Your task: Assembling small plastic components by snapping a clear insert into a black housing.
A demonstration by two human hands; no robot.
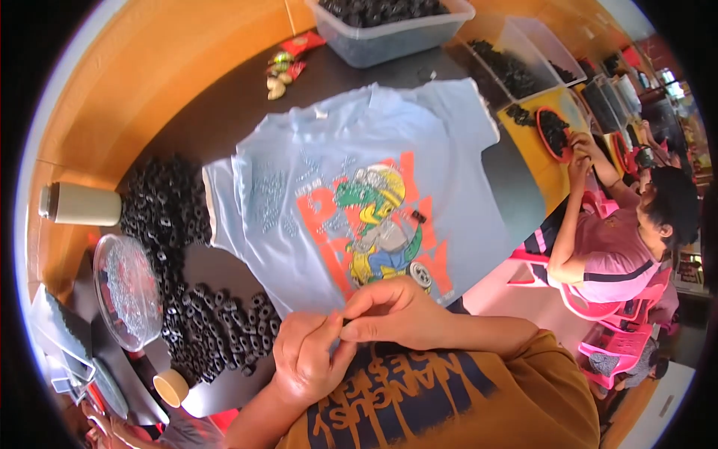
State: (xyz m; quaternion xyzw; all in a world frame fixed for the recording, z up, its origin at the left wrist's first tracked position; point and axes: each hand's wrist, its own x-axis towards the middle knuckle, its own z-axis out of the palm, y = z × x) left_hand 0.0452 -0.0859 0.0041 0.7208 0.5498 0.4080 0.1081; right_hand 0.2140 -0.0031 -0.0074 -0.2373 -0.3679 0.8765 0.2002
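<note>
Since a tiny dark piece [345, 322], mostly hidden, seems pinched between left hand [308, 355] and right hand [396, 313] fingertips at 6 o'clock, it could get dropped if the grip's loosened, then lost among black parts [221, 329] at 8.

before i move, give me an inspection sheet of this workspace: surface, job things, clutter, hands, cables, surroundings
surface: dark tabletop, largely covered by a blue printed T-shirt
job things: loose black parts heaped left of the shirt; clear round tray of small pieces
clutter: cream bottle, tan cup, red packet
hands: left hand and right hand, fingertips together; anything held is too small to tell
cables: nothing seen
surroundings: co-worker in pink at right, near pink chairs
</note>
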